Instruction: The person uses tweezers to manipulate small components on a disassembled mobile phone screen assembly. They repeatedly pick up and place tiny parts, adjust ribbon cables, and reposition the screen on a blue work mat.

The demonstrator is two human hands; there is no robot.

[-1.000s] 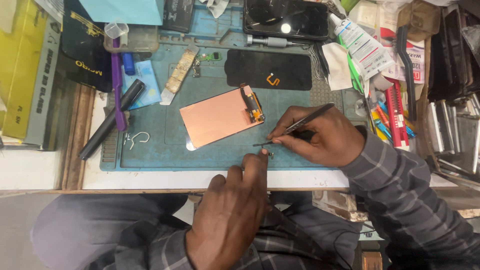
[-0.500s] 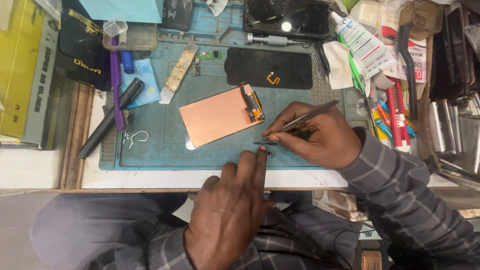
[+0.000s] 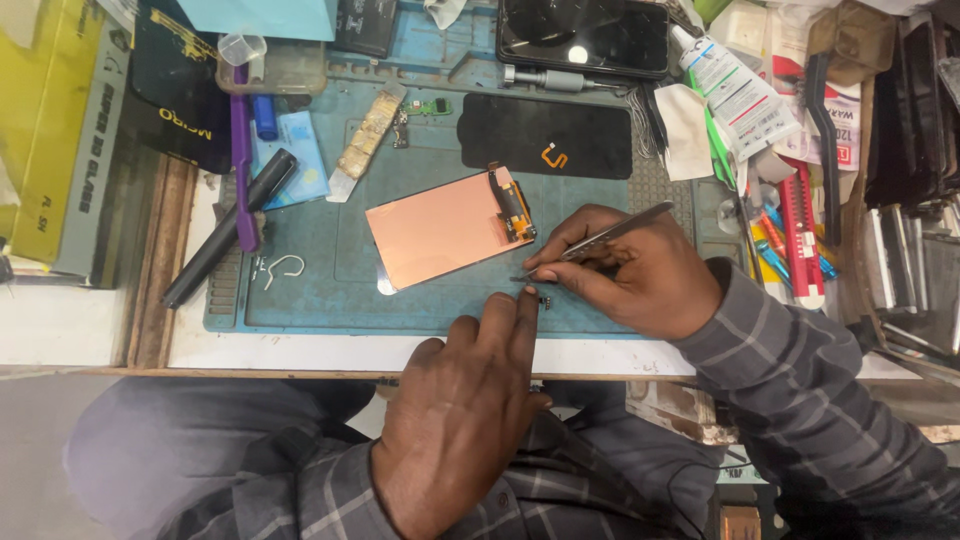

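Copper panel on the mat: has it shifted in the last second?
No. The copper panel keeps the same spot and tilt against the black glass piece and the mat's edge.

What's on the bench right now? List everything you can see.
copper-backed screen panel: 1, copper, mat centre
work mat: 1, teal, on bench
black glass panel: 1, black, above the copper panel
phone: 1, black, top edge
tweezers: 1, silver, in right hand
tiny part: 1, dark, at left fingertips
black cylinder tool: 1, mat's left edge
glue tube: 1, white, right
left hand: fingertips on mat
right hand: gripping tweezers
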